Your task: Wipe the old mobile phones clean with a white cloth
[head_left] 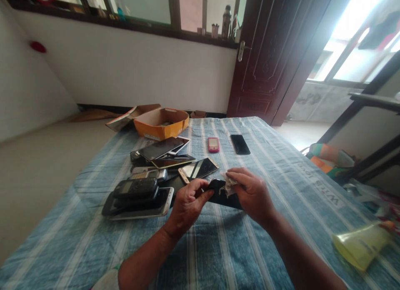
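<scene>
My left hand grips one end of a black smartphone, thumb on top and fingers beneath. In my right hand is a crumpled whitish tissue, pressed against the phone's dark face. The right fingers cover part of the phone. Just beyond my hands lies a gold-edged smartphone with a reflective screen. To the left sits a pile of phones and devices, with a chunky black device on top of a large white-edged phone.
An open orange box stands at the far left of the striped cloth. A small pink device and a black phone lie farther back. A yellow translucent bag is at the right edge. Behind are a wall and a dark red door.
</scene>
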`<state>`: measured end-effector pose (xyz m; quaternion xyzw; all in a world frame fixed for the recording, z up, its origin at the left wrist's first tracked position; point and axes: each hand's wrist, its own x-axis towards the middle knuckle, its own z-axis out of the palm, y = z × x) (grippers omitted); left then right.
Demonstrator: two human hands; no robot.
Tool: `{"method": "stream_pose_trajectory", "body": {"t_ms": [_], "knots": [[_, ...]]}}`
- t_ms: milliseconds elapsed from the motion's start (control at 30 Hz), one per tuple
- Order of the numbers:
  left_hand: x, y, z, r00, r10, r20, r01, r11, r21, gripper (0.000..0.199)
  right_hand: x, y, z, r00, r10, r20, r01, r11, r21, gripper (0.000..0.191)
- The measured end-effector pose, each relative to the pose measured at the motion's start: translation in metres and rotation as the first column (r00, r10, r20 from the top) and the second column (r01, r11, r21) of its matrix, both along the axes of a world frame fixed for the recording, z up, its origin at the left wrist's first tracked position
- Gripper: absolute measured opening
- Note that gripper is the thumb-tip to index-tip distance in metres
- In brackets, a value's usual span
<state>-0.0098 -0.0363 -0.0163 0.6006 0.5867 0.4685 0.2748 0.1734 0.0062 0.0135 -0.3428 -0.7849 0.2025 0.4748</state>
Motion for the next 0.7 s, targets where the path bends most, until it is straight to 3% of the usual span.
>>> {"method": "stream_pose_trajectory", "body": {"t_ms": [167,333,533,700], "knots": [[-0.003,0.002,-0.005,0.990,-0.141,0.026,0.142,0.989,-0.040,0.021,-0.007,-0.012,-0.006,0.985,0.034,0.166,-0.061,0.985,0.159,0.030],[-0.005,0.003,-0.011,0.980,-0.198,0.012,0.198,0.978,-0.062,0.017,-0.018,-0.021,-0.012,0.944,-0.034,0.330,-0.068,0.953,0.294,0.028],[-0.008,0.004,-0.014,0.978,-0.208,0.010,0.208,0.972,-0.107,0.021,-0.027,-0.025,-0.012,0.891,-0.072,0.448,-0.086,0.942,0.324,0.021],[-0.007,0.004,-0.004,0.971,-0.224,0.078,0.232,0.967,-0.108,0.023,-0.032,-0.028,-0.011,0.852,-0.108,0.512,-0.085,0.937,0.339,0.022]]}}
